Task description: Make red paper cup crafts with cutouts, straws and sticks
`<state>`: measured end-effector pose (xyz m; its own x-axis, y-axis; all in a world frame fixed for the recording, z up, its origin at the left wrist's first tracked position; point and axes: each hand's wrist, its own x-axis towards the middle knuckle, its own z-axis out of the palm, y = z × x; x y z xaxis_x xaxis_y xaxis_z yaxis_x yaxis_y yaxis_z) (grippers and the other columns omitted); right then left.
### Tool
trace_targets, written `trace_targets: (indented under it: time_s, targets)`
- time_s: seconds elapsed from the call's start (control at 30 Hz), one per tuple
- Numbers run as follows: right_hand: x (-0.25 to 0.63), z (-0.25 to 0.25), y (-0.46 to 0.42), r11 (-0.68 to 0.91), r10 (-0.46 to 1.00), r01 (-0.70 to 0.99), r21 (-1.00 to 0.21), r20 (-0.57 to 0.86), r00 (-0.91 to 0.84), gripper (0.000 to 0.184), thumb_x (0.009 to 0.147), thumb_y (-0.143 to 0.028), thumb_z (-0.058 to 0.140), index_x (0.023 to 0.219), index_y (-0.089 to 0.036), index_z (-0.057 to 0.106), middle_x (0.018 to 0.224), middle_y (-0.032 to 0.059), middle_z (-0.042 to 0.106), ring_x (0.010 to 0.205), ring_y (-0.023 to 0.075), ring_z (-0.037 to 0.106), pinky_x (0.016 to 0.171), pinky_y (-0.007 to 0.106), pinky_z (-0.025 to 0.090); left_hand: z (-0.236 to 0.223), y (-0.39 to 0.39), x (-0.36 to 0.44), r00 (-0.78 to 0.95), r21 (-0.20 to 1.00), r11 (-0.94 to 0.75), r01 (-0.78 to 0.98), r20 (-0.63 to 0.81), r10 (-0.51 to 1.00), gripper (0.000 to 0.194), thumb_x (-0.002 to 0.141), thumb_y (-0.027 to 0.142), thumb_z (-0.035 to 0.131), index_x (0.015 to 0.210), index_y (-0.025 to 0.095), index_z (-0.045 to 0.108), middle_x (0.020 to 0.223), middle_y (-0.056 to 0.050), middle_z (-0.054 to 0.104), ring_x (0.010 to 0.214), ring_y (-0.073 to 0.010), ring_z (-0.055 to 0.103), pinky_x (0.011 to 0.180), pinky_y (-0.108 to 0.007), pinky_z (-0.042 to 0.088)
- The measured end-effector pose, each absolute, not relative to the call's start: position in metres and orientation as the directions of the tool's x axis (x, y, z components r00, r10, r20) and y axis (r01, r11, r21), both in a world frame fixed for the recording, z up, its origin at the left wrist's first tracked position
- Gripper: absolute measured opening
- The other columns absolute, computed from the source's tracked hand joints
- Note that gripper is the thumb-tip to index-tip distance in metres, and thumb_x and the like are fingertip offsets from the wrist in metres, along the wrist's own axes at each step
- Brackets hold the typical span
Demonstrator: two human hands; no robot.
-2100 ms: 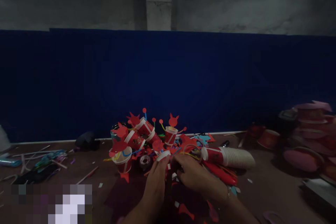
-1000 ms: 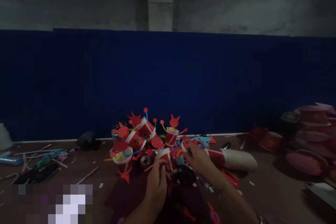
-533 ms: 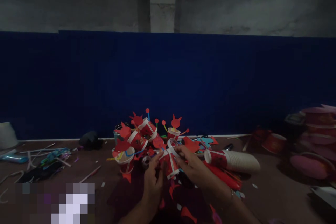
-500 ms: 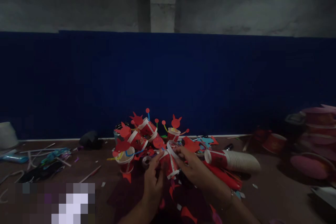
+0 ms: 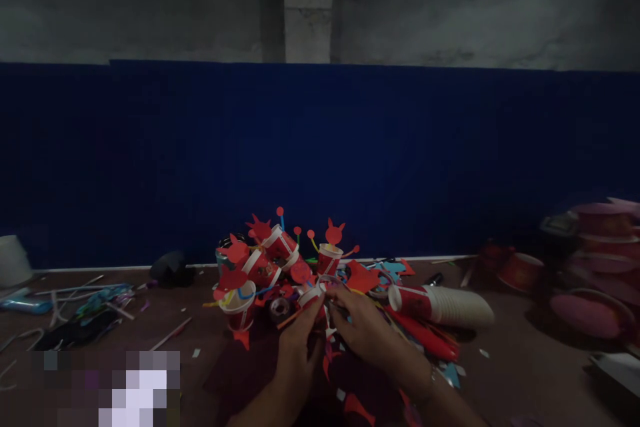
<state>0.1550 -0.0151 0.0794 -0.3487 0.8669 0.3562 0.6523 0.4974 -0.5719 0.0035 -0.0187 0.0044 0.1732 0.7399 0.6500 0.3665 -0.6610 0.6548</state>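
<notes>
A red-and-white paper cup [image 5: 311, 295] is between my two hands at the middle of the table. My left hand [image 5: 299, 332] is closed round the cup's near left side and hides much of it. The fingers of my right hand [image 5: 356, 317] are bent and press against the cup's right side. Just behind those fingers shows the rim of a clear tape roll [image 5: 330, 278]; I cannot tell whether they touch it. A thin orange strip [image 5: 289, 320] sticks out to the left of the cup. Next to it lies a dark tape roll [image 5: 280, 307].
Behind my hands are several decorated paper cups [image 5: 260, 268] with red paper heads and coloured arms. A stack of cups [image 5: 463, 307] lies on its side at right, over a red pouch [image 5: 440, 340]. Paper scraps and straws [image 5: 173, 332] litter the table. A blue panel [image 5: 320, 147] stands behind.
The cup has tipped and sits lower behind my fingers. The clear tape roll, earlier raised at my right fingers, is lower and behind them. The orange strip now shows at the left.
</notes>
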Motion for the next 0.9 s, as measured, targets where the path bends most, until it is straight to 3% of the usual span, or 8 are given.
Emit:
trace_targets:
  time_s: [0.17, 0.3, 0.4, 0.53, 0.73, 0.9]
  targets:
    - [0.154, 0.082, -0.018, 0.502, 0.865, 0.674, -0.543, 0.339, -0.371, 0.024, 0.084, -0.014, 0.043, 0.099, -0.02, 0.06, 0.087, 0.0053, 0.068, 0.081, 0.019, 0.061, 0.073, 0.027, 0.042, 0.018, -0.027, 0.008, 0.053, 0.77, -0.551, 0.323, 0.566, 0.823, 0.031, 0.086, 0.029, 0.044, 0.111, 0.017, 0.059, 0.105, -0.011, 0.068, 0.092, -0.0218, 0.065, 0.076, -0.03, 0.052]
    - [0.153, 0.085, -0.021, 0.512, 0.859, 0.67, -0.538, 0.324, -0.396, 0.024, 0.083, -0.015, 0.044, 0.102, -0.021, 0.059, 0.092, 0.006, 0.067, 0.085, 0.0192, 0.06, 0.075, 0.027, 0.042, 0.025, -0.028, 0.01, -0.082, 0.843, -0.471, 0.259, 0.505, 0.859, 0.029, 0.085, 0.035, 0.048, 0.103, 0.016, 0.059, 0.087, -0.008, 0.07, 0.069, -0.0186, 0.065, 0.061, -0.028, 0.052]
    - [0.152, 0.085, -0.021, 0.525, 0.851, 0.669, -0.526, 0.33, -0.408, 0.024, 0.084, -0.015, 0.044, 0.101, -0.021, 0.06, 0.095, 0.0058, 0.066, 0.089, 0.0195, 0.059, 0.078, 0.028, 0.041, 0.026, -0.026, 0.009, -0.134, 0.857, -0.454, 0.244, 0.493, 0.86, 0.037, 0.082, 0.036, 0.053, 0.114, 0.016, 0.056, 0.091, -0.009, 0.071, 0.076, -0.0209, 0.066, 0.065, -0.03, 0.053]
    - [0.151, 0.085, -0.021, 0.546, 0.838, 0.661, -0.515, 0.338, -0.429, 0.024, 0.084, -0.014, 0.042, 0.1, -0.02, 0.059, 0.093, 0.0054, 0.066, 0.089, 0.0194, 0.059, 0.08, 0.029, 0.041, 0.023, -0.022, 0.006, -0.067, 0.826, -0.486, 0.286, 0.523, 0.85, 0.028, 0.082, 0.035, 0.054, 0.102, 0.02, 0.065, 0.101, -0.008, 0.07, 0.09, -0.0227, 0.065, 0.075, -0.032, 0.052]
    - [0.15, 0.088, -0.023, 0.542, 0.84, 0.682, -0.491, 0.297, -0.454, 0.022, 0.086, -0.014, 0.039, 0.095, -0.018, 0.059, 0.089, 0.0059, 0.066, 0.085, 0.0191, 0.058, 0.077, 0.029, 0.04, 0.018, -0.022, 0.006, -0.054, 0.82, -0.487, 0.301, 0.525, 0.85, 0.022, 0.081, 0.035, 0.054, 0.086, 0.019, 0.066, 0.08, -0.005, 0.071, 0.068, -0.0179, 0.065, 0.061, -0.025, 0.051]
    - [0.149, 0.084, -0.022, 0.551, 0.834, 0.692, -0.466, 0.337, -0.438, 0.019, 0.087, -0.015, 0.04, 0.088, -0.019, 0.059, 0.079, 0.0038, 0.064, 0.076, 0.0183, 0.056, 0.07, 0.028, 0.038, 0.021, -0.022, 0.008, -0.037, 0.854, -0.451, 0.259, 0.475, 0.879, 0.024, 0.083, 0.037, 0.051, 0.085, 0.018, 0.065, 0.077, -0.005, 0.069, 0.067, -0.0173, 0.062, 0.061, -0.024, 0.048]
